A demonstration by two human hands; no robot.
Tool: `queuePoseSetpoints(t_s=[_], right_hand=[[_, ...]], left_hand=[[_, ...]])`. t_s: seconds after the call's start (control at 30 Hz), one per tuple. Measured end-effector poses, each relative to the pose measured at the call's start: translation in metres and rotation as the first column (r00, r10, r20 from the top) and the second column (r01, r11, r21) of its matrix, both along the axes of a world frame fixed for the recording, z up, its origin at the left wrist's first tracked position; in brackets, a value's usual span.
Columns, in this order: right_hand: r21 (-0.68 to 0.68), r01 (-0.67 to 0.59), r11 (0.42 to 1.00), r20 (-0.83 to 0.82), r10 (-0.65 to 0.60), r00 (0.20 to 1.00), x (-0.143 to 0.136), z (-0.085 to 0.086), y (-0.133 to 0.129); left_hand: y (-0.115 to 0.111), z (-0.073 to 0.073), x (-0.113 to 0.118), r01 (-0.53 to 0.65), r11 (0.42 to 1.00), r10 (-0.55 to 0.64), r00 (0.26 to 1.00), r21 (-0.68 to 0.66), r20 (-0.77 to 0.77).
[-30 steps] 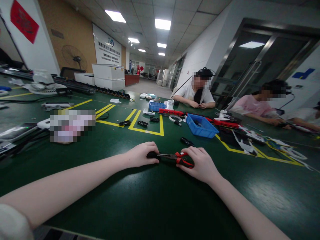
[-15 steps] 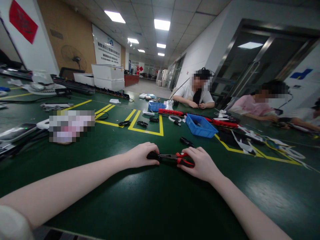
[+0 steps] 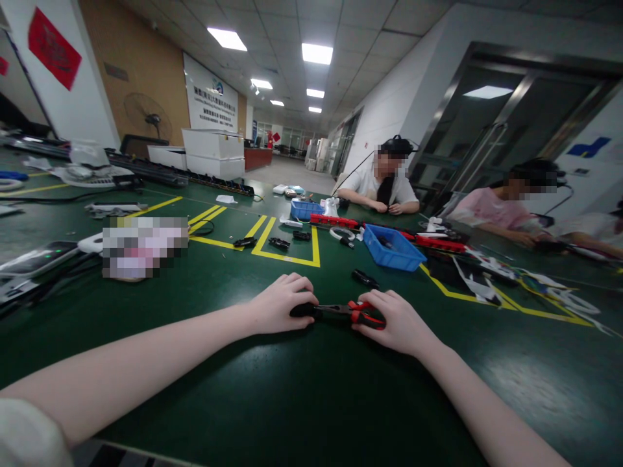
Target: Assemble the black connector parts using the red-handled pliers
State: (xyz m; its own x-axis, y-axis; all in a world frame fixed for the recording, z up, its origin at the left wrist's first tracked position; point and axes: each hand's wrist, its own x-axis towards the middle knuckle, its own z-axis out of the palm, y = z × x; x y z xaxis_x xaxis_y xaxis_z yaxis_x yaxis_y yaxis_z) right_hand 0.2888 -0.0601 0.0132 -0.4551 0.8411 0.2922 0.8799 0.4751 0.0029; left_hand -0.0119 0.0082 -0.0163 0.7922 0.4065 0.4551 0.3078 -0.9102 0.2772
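Observation:
Between thumb and fingers, my left hand [image 3: 283,303] grips a small black part [image 3: 302,310] just above the green table [image 3: 272,395]. My right hand [image 3: 396,321] is wrapped round the red and black handles of long-nose pliers [image 3: 363,314]. The pliers point left, and their metal tips meet the right end of the black part; whether the jaws clamp it is too small to tell. Another black piece [image 3: 365,279] lies on the table just beyond my right hand.
Several black pieces [image 3: 279,243] lie around the yellow tape marks ahead. A blue tray [image 3: 393,248] holds dark items, with a smaller blue tray [image 3: 306,209] behind it. A pixelated object [image 3: 145,248] and cables are at left. People sit across the table and at right.
Both hands, with the black part and the pliers, appear slightly further right. The whole view has shifted a little; the grips look the same.

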Motion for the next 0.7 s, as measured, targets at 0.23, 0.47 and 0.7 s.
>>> queuePoseSetpoints(t_s=[0.23, 0.47, 0.7], right_hand=[[-0.008, 0.006, 1.0, -0.006, -0.006, 1.0, 0.0003, -0.0006, -0.0003], [0.05, -0.035, 0.998, 0.004, 0.035, 0.999, 0.0011, -0.0019, 0.0005], [0.199, -0.073, 0.977, 0.007, 0.073, 0.997, 0.0032, -0.0028, 0.0006]], left_hand=[[-0.0009, 0.0009, -0.0001, 0.034, 0.997, -0.037, 0.998, -0.074, -0.051], [0.0006, 0.0004, 0.0, 0.06, 0.985, -0.066, 0.997, -0.162, -0.029], [0.0021, -0.0013, -0.0004, 0.066, 0.98, -0.07, 0.997, -0.188, -0.013]])
